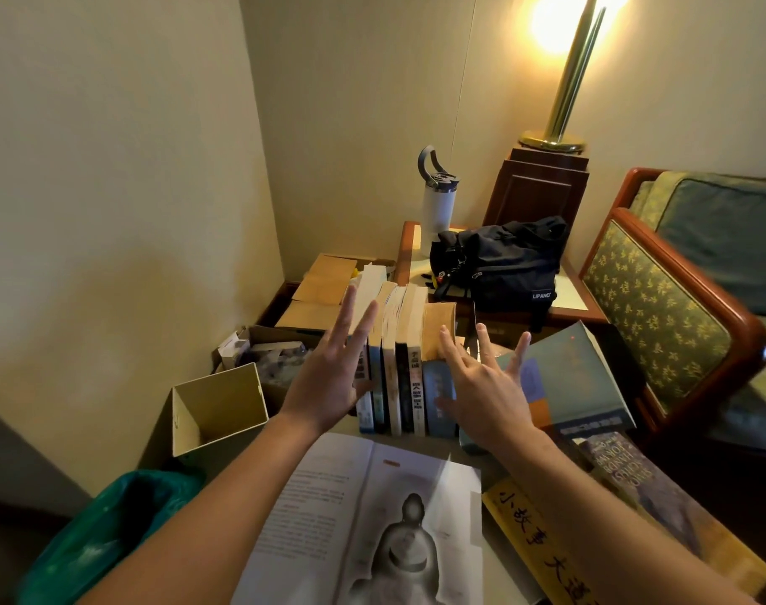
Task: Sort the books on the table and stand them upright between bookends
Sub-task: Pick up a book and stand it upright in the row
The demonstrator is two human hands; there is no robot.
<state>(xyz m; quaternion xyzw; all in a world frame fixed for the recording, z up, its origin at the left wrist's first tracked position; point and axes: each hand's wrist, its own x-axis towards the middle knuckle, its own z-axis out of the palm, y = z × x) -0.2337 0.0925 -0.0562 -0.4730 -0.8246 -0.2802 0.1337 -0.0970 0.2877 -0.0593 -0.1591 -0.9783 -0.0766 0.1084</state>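
Note:
A row of several books stands upright in the middle of the table, spines toward me. My left hand is spread flat against the row's left end. On the right side, my right hand is spread with fingers apart over a light blue book at the row's end; neither hand grips anything. An open book with a statue picture lies flat in front. To the right lie a large teal book, a yellow book with black characters and a brown paperback. A dark bookend edge peeks behind my right fingers.
An empty beige box stands left of the row, with cardboard boxes behind it. A black bag and white bottle rest on a side table. An armchair is at right, a green bin at lower left.

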